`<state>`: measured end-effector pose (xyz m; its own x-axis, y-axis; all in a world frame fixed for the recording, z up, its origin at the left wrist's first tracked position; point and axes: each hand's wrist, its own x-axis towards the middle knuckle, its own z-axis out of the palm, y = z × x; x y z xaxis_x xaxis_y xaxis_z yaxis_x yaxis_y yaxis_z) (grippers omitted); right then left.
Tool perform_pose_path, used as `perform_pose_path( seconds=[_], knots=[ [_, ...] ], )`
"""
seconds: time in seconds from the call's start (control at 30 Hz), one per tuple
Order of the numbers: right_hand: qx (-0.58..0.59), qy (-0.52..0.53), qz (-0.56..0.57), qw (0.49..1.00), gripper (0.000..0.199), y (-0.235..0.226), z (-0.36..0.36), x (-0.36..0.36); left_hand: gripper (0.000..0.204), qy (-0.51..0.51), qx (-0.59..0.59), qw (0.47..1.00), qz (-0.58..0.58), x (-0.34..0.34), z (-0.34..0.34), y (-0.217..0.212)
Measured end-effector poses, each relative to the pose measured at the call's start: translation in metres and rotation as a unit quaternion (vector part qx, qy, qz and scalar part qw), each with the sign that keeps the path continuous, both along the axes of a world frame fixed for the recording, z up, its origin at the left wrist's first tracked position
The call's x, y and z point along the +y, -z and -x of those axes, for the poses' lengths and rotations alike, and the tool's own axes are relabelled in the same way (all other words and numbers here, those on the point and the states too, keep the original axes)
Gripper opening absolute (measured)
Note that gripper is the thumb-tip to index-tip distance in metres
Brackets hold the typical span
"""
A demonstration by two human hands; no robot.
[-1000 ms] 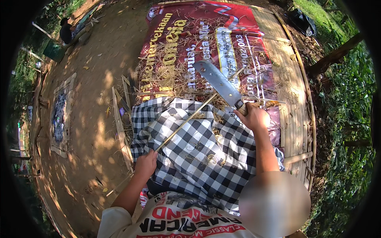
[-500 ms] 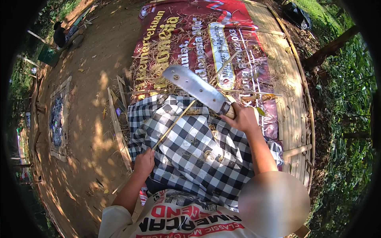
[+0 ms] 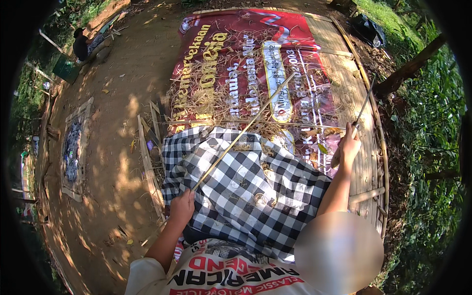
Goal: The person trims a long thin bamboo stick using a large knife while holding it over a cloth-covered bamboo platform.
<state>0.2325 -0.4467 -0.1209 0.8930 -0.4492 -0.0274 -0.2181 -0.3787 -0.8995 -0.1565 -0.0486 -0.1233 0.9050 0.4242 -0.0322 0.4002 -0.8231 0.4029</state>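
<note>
My left hand [image 3: 182,206] is closed around the near end of a long thin bamboo strip [image 3: 243,132]. The strip slants away to the right, over the black-and-white checked cloth [image 3: 231,182] on my lap and on above a red banner. Out to the right, my right hand [image 3: 349,146] grips the wooden handle of a machete [image 3: 365,102]. Its blade is seen nearly edge-on and points away from me, apart from the strip. Fine bamboo shavings [image 3: 201,93] lie scattered across the banner.
The red banner [image 3: 295,24] covers part of a bamboo-slat platform [image 3: 339,73]. Bamboo pieces [image 3: 147,164] lean at its left side. A framed ash pit [image 3: 73,147] lies on the dirt. Someone [image 3: 83,46] sits at the far left by a green box [image 3: 65,69]. A wooden post [image 3: 410,64] slants at right.
My right hand has swung the machete from above the cloth out to the right, turning the blade edge-on. The left hand stays on the strip, which now shows unobstructed.
</note>
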Motion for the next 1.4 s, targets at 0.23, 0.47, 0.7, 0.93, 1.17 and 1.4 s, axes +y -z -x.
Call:
perform_pose_path(
  seconds=[0.23, 0.47, 0.7, 0.93, 1.17, 1.4],
  knots=[
    [0.002, -0.112, -0.221, 0.969, 0.038, 0.002, 0.025, 0.063, 0.023, 0.009, -0.034, 0.998, 0.043, -0.004, 0.003, -0.008],
    [0.061, -0.278, -0.276, 0.918, 0.028, -0.005, 0.054, 0.114, 0.021, 0.039, -0.019, 0.999, 0.032, 0.001, 0.017, -0.014],
    [0.022, -0.312, -0.454, 0.834, 0.038, -0.012, 0.067, 0.118, 0.022, 0.05, -0.026, 0.998, 0.02, 0.001, 0.023, -0.016],
    [0.011, -0.245, -0.544, 0.802, 0.028, -0.014, 0.061, 0.112, 0.022, 0.062, -0.009, 0.997, 0.038, 0.008, 0.022, -0.019],
    [0.029, -0.155, -0.487, 0.859, 0.028, 0.004, 0.051, 0.11, 0.023, 0.057, 0.029, 0.996, 0.069, 0.015, 0.02, -0.028],
    [0.063, -0.111, -0.459, 0.879, 0.027, 0.012, 0.043, 0.106, 0.026, 0.059, 0.019, 0.996, 0.064, 0.019, 0.022, -0.025]
  ],
)
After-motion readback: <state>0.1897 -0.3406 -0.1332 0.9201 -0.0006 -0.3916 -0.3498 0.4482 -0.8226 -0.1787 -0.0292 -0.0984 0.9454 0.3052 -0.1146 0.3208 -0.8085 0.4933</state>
